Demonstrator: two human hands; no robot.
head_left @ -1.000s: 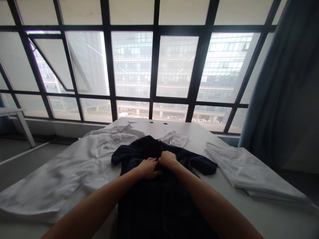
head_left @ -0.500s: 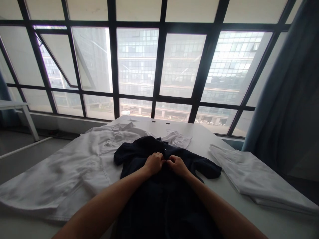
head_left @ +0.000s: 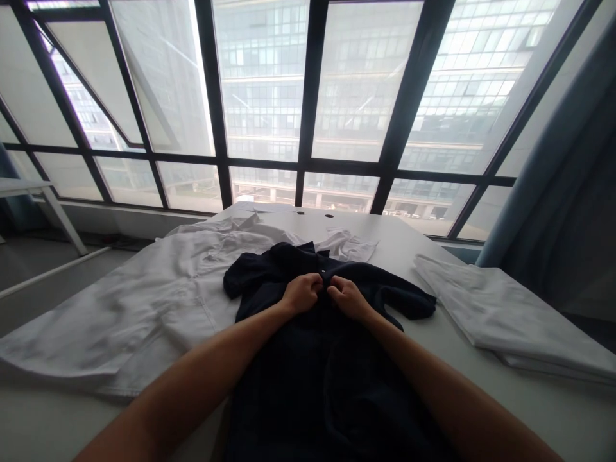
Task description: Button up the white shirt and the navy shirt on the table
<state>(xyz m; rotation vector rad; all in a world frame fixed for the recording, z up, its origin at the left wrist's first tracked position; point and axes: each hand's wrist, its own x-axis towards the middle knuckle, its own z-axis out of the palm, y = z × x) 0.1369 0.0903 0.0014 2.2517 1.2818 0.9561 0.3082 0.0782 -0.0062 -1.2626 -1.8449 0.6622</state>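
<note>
A dark navy short-sleeved shirt (head_left: 289, 385) lies spread on the white table (head_left: 394, 234), collar pointing away from me and sleeves out to both sides. My left hand (head_left: 303, 292) pinches the front opening from the left, just below a small white button (head_left: 323, 271). Opposite it, my right hand (head_left: 347, 296) grips the other side of the same opening, fingers curled in. The two hands are close together, with a narrow gap between them. Whatever lies right under the fingertips is too small and dark to make out.
A large white garment (head_left: 144, 301) is spread at the left. Folded white cloth (head_left: 510, 314) lies at the right, and a crumpled white piece (head_left: 351, 246) sits behind the collar. Beyond stand windows, a blue curtain (head_left: 543, 167) and another white table (head_left: 24, 187).
My view has tilted down, so the table sits higher in the picture. Both hands have shifted slightly up the shirt front toward the white button, still holding the fabric.
</note>
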